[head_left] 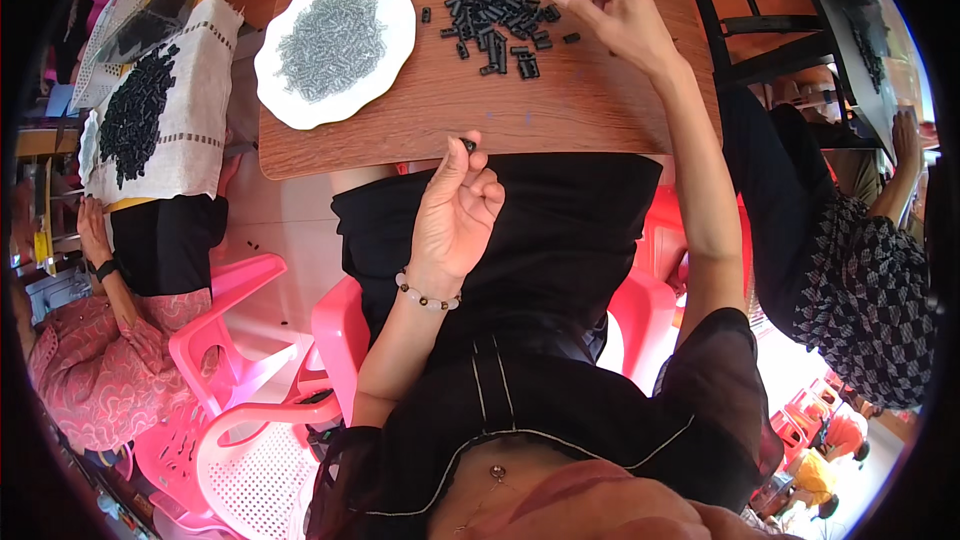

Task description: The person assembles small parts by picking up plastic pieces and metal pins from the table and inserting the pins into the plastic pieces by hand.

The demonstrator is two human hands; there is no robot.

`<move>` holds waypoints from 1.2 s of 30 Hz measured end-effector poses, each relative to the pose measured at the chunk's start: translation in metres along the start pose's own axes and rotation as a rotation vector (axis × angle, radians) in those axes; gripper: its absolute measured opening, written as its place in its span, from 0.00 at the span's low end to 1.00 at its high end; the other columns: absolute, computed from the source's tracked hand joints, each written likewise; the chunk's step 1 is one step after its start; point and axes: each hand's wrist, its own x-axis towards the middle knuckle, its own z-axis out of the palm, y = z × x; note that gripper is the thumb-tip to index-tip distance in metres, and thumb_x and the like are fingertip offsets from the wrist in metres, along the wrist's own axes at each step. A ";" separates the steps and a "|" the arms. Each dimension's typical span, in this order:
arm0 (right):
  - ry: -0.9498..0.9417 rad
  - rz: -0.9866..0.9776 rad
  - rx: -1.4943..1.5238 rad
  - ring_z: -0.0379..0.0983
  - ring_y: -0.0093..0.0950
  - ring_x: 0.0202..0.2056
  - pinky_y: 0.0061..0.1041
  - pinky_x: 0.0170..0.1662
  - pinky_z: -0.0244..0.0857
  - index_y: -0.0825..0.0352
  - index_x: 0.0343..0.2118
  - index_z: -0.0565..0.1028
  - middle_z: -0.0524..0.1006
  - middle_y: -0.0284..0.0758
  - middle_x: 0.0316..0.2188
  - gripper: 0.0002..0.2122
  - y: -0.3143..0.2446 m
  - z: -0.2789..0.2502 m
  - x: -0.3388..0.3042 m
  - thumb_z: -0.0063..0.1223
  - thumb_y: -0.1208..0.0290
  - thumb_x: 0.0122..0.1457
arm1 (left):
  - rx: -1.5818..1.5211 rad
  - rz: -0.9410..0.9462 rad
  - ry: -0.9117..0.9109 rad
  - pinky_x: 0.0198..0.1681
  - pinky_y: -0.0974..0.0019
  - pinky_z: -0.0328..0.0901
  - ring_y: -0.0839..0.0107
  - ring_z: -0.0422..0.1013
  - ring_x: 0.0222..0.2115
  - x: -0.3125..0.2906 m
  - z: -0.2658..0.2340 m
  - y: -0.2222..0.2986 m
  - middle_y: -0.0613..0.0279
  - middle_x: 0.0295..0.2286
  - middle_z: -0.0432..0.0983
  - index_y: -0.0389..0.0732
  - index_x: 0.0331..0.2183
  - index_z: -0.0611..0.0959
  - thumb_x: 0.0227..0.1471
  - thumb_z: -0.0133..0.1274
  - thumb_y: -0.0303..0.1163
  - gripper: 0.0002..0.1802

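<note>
Close to the near edge of the wooden table (400, 135), my left hand (450, 225) is palm up, pinching a small black cylindrical piece (468, 144) between thumb and forefinger. Its other fingers curl loosely. My right hand (625, 20) reaches over the table to the right side of a pile of small black tubular pieces (492, 5). Its thumb and forefinger are brought together there; whether a piece is between them I cannot make out. Left of the pile stands a white scalloped plate (398, 25) heaped with small clear tube-like pieces (330, 45).
At left, a person in a patterned pink top (110, 370) sits by a white cloth (195, 90) bearing more black pieces (140, 120). A person in a black-and-grey patterned top (870, 290) is at right. Pink plastic chairs (235, 305) and a dark wooden chair (760, 25) stand around.
</note>
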 end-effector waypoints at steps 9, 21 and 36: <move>0.012 -0.005 0.456 0.71 0.20 0.36 0.18 0.40 0.65 0.66 0.40 0.79 0.77 0.32 0.31 0.08 -0.051 0.022 -0.090 0.54 0.78 0.58 | 0.044 -0.004 -0.083 0.33 0.76 0.63 0.82 0.62 0.24 -0.008 0.007 -0.013 0.72 0.30 0.73 0.42 0.41 0.77 0.56 0.53 0.41 0.15; 0.048 0.032 0.766 0.73 0.19 0.32 0.17 0.36 0.66 0.71 0.36 0.79 0.78 0.33 0.30 0.08 -0.103 0.038 -0.137 0.62 0.79 0.51 | 0.152 0.027 -0.154 0.37 0.75 0.64 0.83 0.65 0.29 -0.027 0.016 -0.027 0.74 0.30 0.72 0.43 0.41 0.78 0.56 0.53 0.40 0.14; 0.012 0.051 0.898 0.73 0.21 0.32 0.19 0.39 0.66 0.70 0.33 0.78 0.77 0.33 0.29 0.08 -0.107 0.042 -0.146 0.63 0.83 0.49 | 0.369 0.161 -0.238 0.40 0.73 0.65 0.82 0.69 0.31 -0.031 0.013 -0.029 0.70 0.30 0.76 0.40 0.42 0.79 0.55 0.55 0.41 0.17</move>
